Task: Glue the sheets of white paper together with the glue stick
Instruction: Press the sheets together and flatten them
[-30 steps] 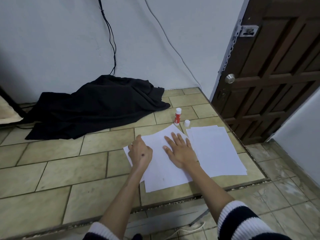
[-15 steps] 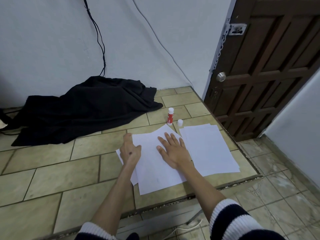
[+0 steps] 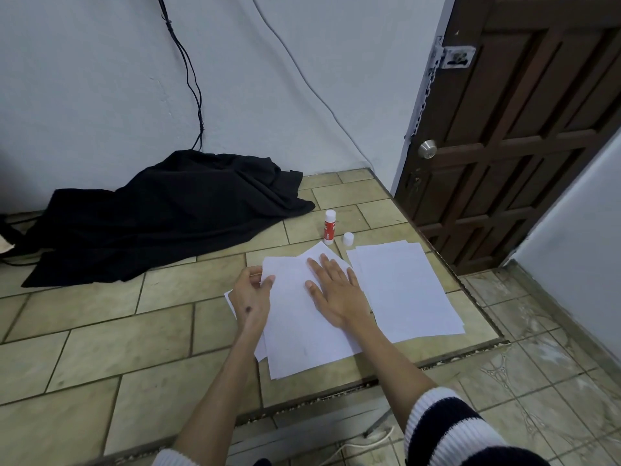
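Observation:
A white sheet of paper (image 3: 302, 334) lies on the tiled floor on top of another sheet (image 3: 260, 354) whose edge peeks out at the left. My right hand (image 3: 332, 292) presses flat on the top sheet with its fingers spread. At that sheet's upper left edge, my left hand (image 3: 251, 297) pinches it between thumb and curled fingers. The red and white glue stick (image 3: 329, 227) stands upright and uncapped just beyond the sheets. Its white cap (image 3: 348, 239) sits on the floor to its right.
A stack of white paper (image 3: 406, 290) lies to the right of the sheets. A black cloth (image 3: 161, 216) is heaped against the wall at the left. A brown door (image 3: 524, 136) stands at the right, beyond a step edge (image 3: 470, 351) down to a lower floor.
My left hand has gone from resting on the paper to pinching the top sheet's upper left edge. My right hand stays flat on the sheet. The camera view has shifted slightly.

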